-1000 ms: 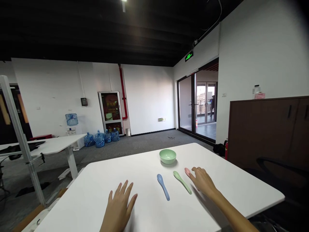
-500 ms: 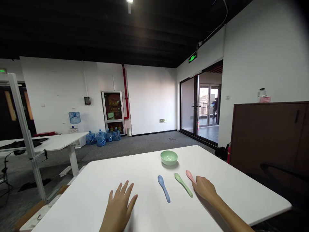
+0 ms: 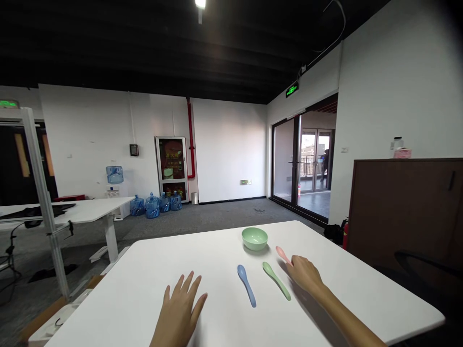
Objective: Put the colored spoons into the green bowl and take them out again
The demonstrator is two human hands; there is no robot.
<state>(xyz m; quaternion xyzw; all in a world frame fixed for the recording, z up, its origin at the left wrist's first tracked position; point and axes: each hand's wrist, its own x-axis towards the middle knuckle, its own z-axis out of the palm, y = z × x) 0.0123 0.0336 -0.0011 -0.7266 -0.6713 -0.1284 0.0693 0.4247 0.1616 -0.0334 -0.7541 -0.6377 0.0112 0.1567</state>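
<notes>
My right hand [image 3: 306, 275] is closed around the handle of a pink spoon [image 3: 282, 254], whose bowl end points away to the left, toward the green bowl [image 3: 255, 239]. That bowl stands upright near the table's far edge. Just left of my right hand lies a green spoon [image 3: 277, 281], and left of that a blue spoon [image 3: 246, 285], both flat on the white table [image 3: 217, 270]. My left hand [image 3: 180, 308] is open with its fingers spread, palm down over the left part of the table, holding nothing.
A dark brown cabinet [image 3: 405, 212] stands to the right, with a jar and a pink box on top. Several blue water bottles [image 3: 152, 206] are on the floor by the far wall. Another white table [image 3: 97, 208] and a metal post [image 3: 45, 193] are at the left.
My right hand has moved slightly away from me with the pink spoon, nearer the green bowl and further from the green spoon. The view has shifted a little; my left hand stays spread.
</notes>
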